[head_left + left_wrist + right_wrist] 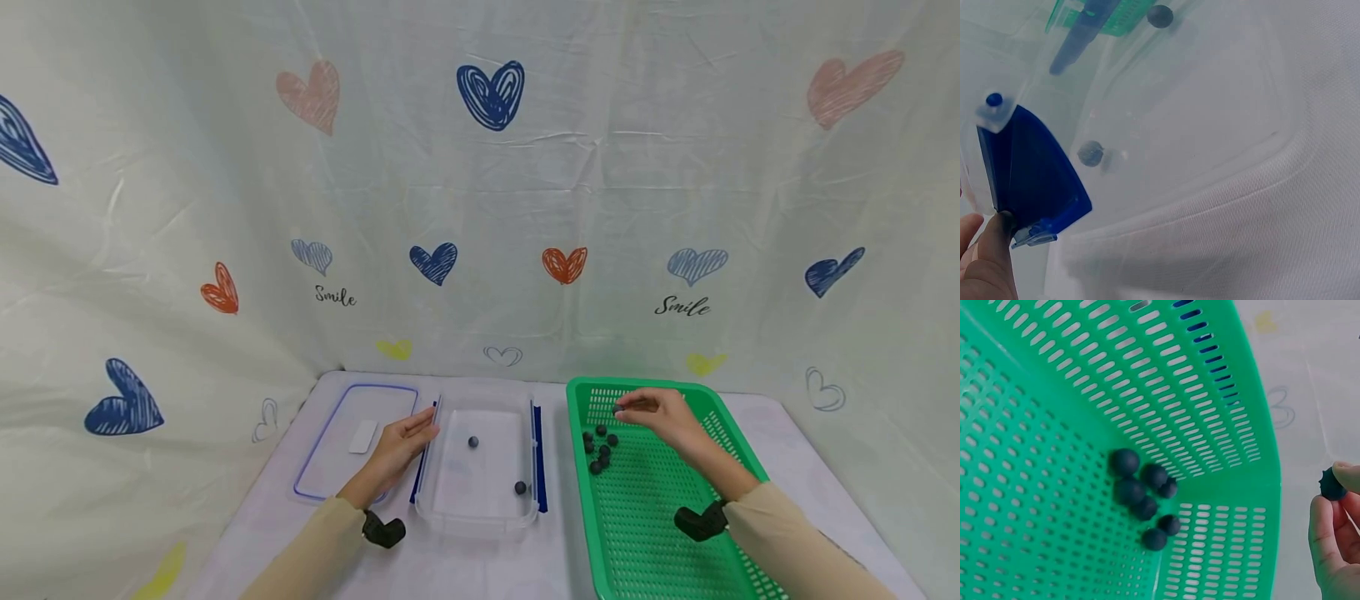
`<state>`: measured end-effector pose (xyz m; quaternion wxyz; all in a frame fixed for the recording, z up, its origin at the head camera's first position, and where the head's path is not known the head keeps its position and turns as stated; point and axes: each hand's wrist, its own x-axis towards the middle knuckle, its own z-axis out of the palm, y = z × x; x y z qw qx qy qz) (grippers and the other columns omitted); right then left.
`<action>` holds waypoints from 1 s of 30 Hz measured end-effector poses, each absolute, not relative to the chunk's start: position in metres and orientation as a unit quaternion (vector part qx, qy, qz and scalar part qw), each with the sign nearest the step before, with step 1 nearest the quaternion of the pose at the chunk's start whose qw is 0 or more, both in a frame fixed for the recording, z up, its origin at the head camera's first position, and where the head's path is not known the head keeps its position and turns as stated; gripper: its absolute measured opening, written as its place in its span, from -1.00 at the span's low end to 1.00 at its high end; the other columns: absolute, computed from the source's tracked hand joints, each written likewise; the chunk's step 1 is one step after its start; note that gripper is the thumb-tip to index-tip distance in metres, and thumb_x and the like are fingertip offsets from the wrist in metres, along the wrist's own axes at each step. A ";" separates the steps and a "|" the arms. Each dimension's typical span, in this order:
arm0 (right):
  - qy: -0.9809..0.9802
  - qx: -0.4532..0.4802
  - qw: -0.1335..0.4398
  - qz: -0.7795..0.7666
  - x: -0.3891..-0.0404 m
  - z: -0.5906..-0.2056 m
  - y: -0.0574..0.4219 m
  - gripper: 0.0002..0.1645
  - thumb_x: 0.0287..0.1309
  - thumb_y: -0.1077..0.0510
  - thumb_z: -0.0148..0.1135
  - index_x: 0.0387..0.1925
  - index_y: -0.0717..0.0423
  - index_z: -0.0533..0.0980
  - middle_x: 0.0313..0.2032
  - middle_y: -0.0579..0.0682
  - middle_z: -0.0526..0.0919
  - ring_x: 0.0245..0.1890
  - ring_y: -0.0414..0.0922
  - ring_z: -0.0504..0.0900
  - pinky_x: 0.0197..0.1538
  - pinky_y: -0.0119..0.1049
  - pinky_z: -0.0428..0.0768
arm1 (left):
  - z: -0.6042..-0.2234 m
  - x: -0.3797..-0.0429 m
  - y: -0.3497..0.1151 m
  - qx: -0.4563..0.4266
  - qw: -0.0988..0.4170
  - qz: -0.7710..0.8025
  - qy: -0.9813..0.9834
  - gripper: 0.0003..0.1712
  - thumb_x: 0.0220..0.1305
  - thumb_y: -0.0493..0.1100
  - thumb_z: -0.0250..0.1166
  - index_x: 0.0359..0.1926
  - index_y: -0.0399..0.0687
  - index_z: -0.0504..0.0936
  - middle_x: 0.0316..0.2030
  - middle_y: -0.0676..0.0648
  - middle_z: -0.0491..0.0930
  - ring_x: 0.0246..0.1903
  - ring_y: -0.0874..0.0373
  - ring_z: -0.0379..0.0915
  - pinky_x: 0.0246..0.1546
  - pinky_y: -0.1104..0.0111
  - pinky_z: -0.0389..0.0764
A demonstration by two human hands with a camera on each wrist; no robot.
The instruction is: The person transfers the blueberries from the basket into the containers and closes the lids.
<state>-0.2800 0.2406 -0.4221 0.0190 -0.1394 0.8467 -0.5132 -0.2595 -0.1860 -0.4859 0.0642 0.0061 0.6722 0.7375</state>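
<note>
Hanging behind everything, a pale sheet (592,183) bore printed hearts and the word "Smile". Before it stood a desk (487,575) covered in white. A green slotted basket (652,500) occupied its right part, with a smaller clear container (483,500) to the left and, farther left, a flat clear lid (337,425) edged in blue. The left hand (397,448) was beside the container's left wall, its grip released, the fingers fairly straight, one digit touching the blue flap (1038,175) there. The right hand (660,412) hung over the basket's far left part. A matching flap (541,458) lined the container's right side, and a white label (363,437) showed on the lid. Seven dark berries (604,451) clustered at the basket's left side, two more (521,488) sat apart inside the container, and the right grip was grasping another berry (1332,485) between thumb and fingers.
</note>
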 end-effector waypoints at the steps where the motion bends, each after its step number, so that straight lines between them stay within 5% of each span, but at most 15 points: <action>1: 0.845 -0.139 0.022 -0.516 -0.280 -0.421 0.239 -0.50 0.04 0.03 0.33 -0.08 0.31 0.52 -0.16 0.16 0.62 -0.18 -0.08 0.59 -0.10 -0.15 0.59 | -0.488 -0.261 -0.186 0.005 0.064 0.739 0.671 -0.39 0.25 -0.28 0.18 0.29 -0.33 0.24 0.26 -0.31 0.19 0.25 -0.05 0.12 0.16 0.26 0.29; 30: 0.815 -0.163 0.071 -0.552 -0.296 -0.395 0.180 -0.58 0.01 0.10 0.35 -0.12 0.27 0.54 -0.20 0.13 0.63 -0.19 -0.05 0.60 -0.10 -0.17 0.59 | -0.500 -0.267 -0.188 -0.002 0.047 0.727 0.685 -0.37 0.21 -0.18 0.25 0.27 -0.26 0.29 0.25 -0.26 0.25 0.23 -0.02 0.18 0.13 0.29 0.33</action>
